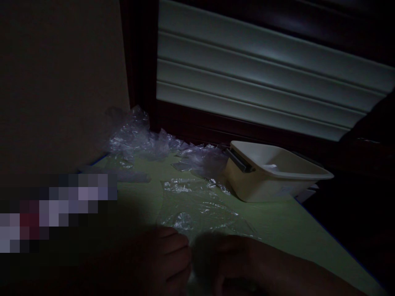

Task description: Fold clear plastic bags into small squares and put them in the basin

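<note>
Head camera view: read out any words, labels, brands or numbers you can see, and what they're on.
None readable: the cream tub, the clear plastic sheet by the left hand and right hand, and the green mat show no print in this dim light. The pixelated patch at left is unreadable.

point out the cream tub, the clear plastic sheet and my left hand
cream tub (262,187), head view, on its front wall
clear plastic sheet (200,209), head view, on its crinkled middle
left hand (165,261), head view, on its curled fingers
</note>
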A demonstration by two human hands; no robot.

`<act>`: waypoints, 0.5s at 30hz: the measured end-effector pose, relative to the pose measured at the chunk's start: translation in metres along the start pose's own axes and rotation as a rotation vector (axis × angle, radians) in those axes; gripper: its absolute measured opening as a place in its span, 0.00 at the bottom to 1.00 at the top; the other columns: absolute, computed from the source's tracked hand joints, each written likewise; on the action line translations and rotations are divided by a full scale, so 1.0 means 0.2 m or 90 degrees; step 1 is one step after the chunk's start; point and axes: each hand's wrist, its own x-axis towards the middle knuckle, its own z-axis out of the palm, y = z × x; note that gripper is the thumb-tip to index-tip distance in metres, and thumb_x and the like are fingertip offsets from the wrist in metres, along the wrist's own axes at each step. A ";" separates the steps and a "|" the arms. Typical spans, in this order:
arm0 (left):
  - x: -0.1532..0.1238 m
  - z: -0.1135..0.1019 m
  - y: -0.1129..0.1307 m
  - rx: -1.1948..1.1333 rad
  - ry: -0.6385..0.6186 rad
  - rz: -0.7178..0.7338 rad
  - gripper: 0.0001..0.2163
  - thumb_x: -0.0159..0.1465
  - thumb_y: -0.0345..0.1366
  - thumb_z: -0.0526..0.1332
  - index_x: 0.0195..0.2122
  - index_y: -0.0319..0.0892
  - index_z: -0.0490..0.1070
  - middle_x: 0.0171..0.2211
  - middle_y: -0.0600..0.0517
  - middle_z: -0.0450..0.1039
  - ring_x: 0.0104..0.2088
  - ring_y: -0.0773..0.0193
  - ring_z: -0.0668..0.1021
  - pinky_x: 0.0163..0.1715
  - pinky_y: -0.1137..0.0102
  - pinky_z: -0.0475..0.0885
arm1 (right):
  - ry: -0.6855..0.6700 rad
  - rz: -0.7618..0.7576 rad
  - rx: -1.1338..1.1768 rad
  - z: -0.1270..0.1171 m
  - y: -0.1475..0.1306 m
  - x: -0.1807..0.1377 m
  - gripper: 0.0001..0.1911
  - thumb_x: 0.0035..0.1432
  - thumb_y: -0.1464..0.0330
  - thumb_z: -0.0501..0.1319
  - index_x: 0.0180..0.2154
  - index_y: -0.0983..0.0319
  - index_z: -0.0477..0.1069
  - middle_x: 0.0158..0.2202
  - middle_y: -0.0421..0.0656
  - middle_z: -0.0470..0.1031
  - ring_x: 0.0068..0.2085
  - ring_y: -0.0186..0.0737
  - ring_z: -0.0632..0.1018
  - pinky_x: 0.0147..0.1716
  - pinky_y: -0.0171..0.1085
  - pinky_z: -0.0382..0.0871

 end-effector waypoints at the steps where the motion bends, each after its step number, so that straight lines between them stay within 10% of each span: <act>1: 0.00 0.00 0.00 -0.005 0.003 0.006 0.06 0.64 0.36 0.57 0.34 0.41 0.72 0.31 0.51 0.74 0.35 0.61 0.73 0.40 0.65 0.70 | 0.036 0.053 0.030 -0.01 -0.02 -0.01 0.11 0.53 0.81 0.60 0.31 0.59 0.72 0.32 0.38 0.76 0.35 0.33 0.77 0.35 0.28 0.70; 15: 0.00 0.00 0.02 -0.002 0.026 -0.012 0.06 0.62 0.32 0.58 0.39 0.41 0.71 0.32 0.52 0.75 0.35 0.60 0.75 0.41 0.64 0.69 | 0.283 0.166 0.192 0.10 0.12 0.07 0.09 0.57 0.72 0.55 0.41 0.62 0.67 0.27 0.38 0.69 0.26 0.32 0.70 0.25 0.31 0.63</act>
